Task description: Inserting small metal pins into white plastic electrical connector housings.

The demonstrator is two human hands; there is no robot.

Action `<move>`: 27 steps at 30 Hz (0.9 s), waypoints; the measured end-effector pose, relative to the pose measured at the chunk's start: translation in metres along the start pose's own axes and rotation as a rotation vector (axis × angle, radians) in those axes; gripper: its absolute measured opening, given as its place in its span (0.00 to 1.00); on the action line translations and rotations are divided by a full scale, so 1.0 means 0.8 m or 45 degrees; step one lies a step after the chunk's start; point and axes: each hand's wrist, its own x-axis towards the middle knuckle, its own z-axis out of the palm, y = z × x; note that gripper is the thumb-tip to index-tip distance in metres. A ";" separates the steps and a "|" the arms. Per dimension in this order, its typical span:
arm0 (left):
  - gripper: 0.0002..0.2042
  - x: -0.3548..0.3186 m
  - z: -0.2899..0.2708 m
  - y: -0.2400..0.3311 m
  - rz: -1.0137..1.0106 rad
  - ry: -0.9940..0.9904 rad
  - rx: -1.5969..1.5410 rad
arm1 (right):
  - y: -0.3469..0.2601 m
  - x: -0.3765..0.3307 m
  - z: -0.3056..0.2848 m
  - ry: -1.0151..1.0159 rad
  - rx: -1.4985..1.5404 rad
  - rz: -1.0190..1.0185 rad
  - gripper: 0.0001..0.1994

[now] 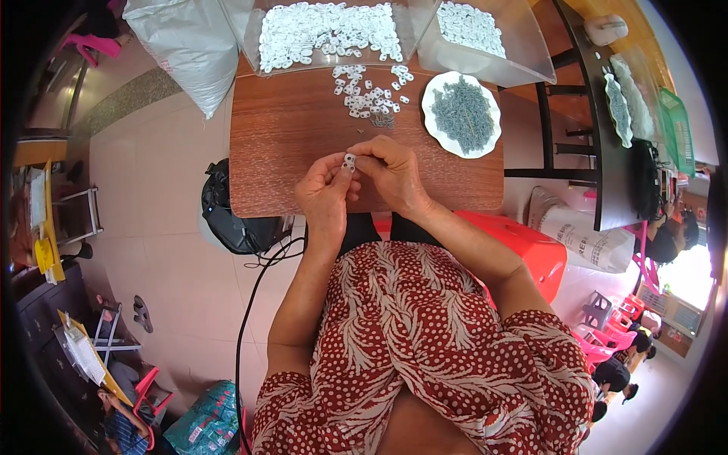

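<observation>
Over the near part of the brown table (284,163), my left hand (324,186) pinches a small white plastic piece with holes (349,161) between thumb and fingers. My right hand (394,171) meets it from the other side, thumb and forefinger closed at the piece's edge. Whatever those right fingertips hold is too small or hidden to make out. Ahead of my hands lie loose white pieces (371,100) and a little pile of grey screws (383,120). A scalloped white plate (493,121) heaped with more grey screws (462,114) stands to the right.
Two clear plastic bins, a left one (254,45) and a right one (523,57), hold many white pieces at the far edge. A white sack (186,45) stands far left. Below are a black bag (220,201) and a red stool (523,254). A dark table (584,114) stands right.
</observation>
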 end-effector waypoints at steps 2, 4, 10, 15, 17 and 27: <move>0.08 0.001 0.000 -0.001 0.025 -0.014 0.012 | 0.000 0.001 0.000 -0.020 -0.028 -0.031 0.06; 0.09 0.001 0.002 -0.004 0.062 0.019 0.004 | -0.003 0.002 -0.001 -0.032 -0.030 -0.032 0.06; 0.11 0.003 0.008 -0.013 0.084 0.049 0.071 | -0.004 0.005 -0.004 -0.059 -0.091 -0.068 0.05; 0.11 0.003 0.012 -0.011 0.080 0.031 0.013 | -0.003 0.003 -0.002 -0.026 0.017 0.061 0.06; 0.11 0.002 0.015 -0.009 0.102 0.044 0.022 | -0.001 0.003 -0.002 -0.018 0.057 0.128 0.06; 0.10 0.003 0.015 -0.010 0.170 0.081 -0.137 | -0.014 0.004 -0.013 -0.131 -0.227 -0.131 0.11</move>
